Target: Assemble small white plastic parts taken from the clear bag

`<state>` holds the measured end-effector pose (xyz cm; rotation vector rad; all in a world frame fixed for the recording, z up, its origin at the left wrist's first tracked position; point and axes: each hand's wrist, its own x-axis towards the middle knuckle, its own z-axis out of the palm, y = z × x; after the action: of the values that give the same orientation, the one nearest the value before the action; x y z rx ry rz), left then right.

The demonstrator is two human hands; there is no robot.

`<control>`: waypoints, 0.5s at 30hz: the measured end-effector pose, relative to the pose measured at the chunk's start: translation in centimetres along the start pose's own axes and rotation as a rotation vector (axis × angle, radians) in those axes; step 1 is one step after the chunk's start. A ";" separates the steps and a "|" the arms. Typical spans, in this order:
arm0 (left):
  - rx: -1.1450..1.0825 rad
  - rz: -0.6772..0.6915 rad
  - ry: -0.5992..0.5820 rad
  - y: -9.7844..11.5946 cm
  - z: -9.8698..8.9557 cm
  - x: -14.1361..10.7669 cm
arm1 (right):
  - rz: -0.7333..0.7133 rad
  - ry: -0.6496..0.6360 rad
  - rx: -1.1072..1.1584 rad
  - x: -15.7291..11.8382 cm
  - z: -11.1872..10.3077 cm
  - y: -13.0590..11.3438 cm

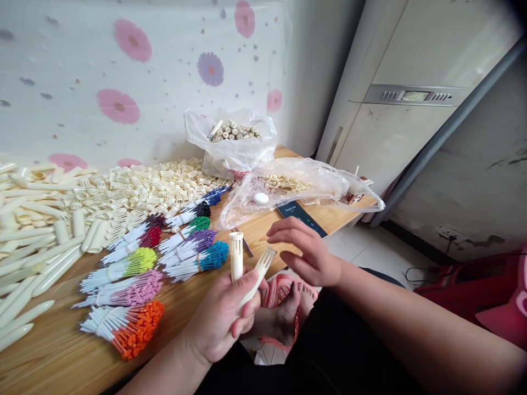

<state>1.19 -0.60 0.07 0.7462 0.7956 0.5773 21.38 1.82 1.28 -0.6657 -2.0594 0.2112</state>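
holding two cream plastic parts over the person's lap, the left hand [224, 315] pinches an upright cream tube [236, 258] and a tilted cream tube [260, 270] between thumb and curled fingers. the upright one ends in a round rim; the tilted one ends in open slots. the right hand [307, 252] hangs just beside them, fingers spread and slightly bent, with nothing visible in its grasp.

judging by how things lie, the work looks far from finished. the surface [185, 323] carries a broad heap of slotted cream pieces [156, 184], with long tapered cream barrels [57, 274] to its left, all lying loose. the colour-tipped sticks sit in bundles, among them an orange bundle [144, 329], a pink bundle [142, 286], a lime bundle [140, 261] and a blue bundle [212, 257], and they look barely drawn on. at the back, an upright plastic bag [242, 158] holds many round-ended pieces, perhaps the finished share, though i cannot tell for sure. a flatter plastic bag [333, 184] lies spread open nearer, with small cream bits [286, 184] inside.
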 end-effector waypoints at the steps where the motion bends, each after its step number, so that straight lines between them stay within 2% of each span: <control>1: -0.017 -0.005 0.007 0.1 0.0 -0.1 | -0.081 -0.021 -0.129 -0.1 -0.1 -0.1; 4: -0.036 -0.079 -0.002 -0.1 0.0 -0.1 | -0.273 -0.124 -0.457 -0.4 0.8 -0.4; 6: -0.031 -0.157 -0.043 -0.6 0.1 -0.1 | -0.314 -0.142 -0.559 -0.5 1.7 -0.6; 8: -0.017 -0.197 -0.077 -1.2 0.2 0.0 | -0.308 -0.111 -0.598 -0.7 2.4 -0.7; 11: 0.049 -0.161 -0.054 -1.8 0.4 0.1 | -0.260 -0.118 -0.618 -1.1 3.0 -0.8; 15: 0.180 -0.104 0.029 -2.1 0.5 0.2 | -0.161 -0.275 -0.608 -1.6 3.3 -0.8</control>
<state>2.06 -1.90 -1.38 0.8574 0.9157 0.4274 19.03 0.64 -1.40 -0.8603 -2.4473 -0.4606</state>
